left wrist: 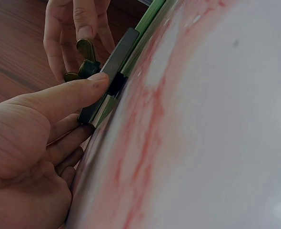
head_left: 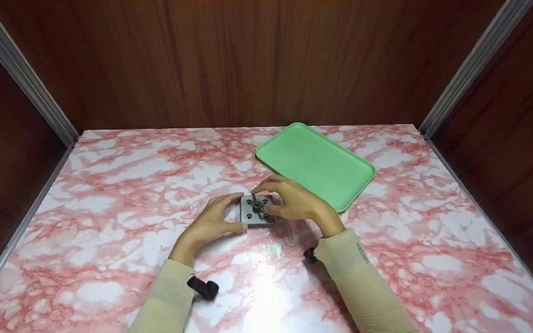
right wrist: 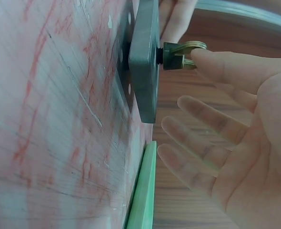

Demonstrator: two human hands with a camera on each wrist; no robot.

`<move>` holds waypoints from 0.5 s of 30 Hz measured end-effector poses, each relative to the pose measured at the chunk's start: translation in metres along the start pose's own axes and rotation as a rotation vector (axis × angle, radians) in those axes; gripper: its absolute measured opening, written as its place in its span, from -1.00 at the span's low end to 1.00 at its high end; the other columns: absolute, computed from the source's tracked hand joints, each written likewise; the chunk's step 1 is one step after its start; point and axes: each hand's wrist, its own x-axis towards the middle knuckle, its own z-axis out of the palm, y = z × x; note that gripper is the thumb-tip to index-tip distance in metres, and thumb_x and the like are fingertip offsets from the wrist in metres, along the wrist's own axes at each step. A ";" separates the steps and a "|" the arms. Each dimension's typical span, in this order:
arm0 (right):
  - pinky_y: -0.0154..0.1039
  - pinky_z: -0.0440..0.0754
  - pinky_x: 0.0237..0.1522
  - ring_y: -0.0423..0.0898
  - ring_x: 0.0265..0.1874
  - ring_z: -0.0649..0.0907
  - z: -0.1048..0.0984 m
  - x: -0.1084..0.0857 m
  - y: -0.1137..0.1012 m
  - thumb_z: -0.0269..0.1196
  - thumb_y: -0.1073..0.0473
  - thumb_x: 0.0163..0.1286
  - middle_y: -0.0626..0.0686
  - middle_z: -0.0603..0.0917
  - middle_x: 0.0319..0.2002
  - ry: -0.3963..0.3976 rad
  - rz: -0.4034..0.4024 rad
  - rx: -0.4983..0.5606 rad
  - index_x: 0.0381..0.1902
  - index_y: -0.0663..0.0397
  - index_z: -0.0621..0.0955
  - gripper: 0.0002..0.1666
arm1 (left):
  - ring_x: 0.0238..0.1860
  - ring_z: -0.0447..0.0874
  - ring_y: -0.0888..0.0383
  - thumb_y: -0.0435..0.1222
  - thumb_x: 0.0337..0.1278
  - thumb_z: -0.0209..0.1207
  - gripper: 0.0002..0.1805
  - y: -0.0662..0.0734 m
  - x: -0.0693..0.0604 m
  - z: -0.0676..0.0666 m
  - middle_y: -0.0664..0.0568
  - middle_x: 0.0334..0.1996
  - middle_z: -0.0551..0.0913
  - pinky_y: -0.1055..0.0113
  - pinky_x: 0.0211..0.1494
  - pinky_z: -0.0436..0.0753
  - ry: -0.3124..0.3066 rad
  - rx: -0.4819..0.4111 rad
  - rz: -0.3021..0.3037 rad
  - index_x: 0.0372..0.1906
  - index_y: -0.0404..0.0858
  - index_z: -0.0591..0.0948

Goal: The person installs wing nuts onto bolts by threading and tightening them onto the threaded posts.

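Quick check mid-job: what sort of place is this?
Probably a walled-in work booth: dark wood-grain panels rise behind and on both sides of a red-and-white marbled tabletop, with metal strips at the corners.

Head view high, facing fwd/dn; wrist views close, sidelong, both incl. plate (right wrist: pixel 144 67).

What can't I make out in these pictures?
Head: lettering on the right sleeve, too small to read.
Head: metal plate, partly covered by the right hand.
Left wrist: left hand, partly cut off by the left edge.
Right wrist: green tray, partly cut off by the bottom edge.
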 end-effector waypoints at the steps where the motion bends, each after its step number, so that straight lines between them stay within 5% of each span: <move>1: 0.07 0.57 0.35 0.03 0.30 0.58 0.000 0.000 0.000 0.38 0.20 0.42 0.06 0.61 0.28 0.001 0.003 0.000 0.35 -0.02 0.67 -0.46 | 0.58 0.18 -0.11 -0.23 -0.03 0.61 -0.01 0.000 0.000 0.000 -0.09 0.52 0.38 -0.13 0.67 0.08 0.001 0.001 0.000 0.58 -0.07 0.43; 15: 0.11 0.57 0.35 0.08 0.30 0.60 0.000 0.000 0.000 0.45 0.11 0.41 0.06 0.61 0.28 0.006 0.031 0.012 0.33 0.01 0.67 -0.46 | 0.58 0.17 -0.06 -0.26 -0.02 0.60 0.00 0.001 -0.001 0.000 -0.03 0.53 0.37 -0.06 0.68 0.08 -0.003 -0.002 -0.014 0.60 -0.05 0.41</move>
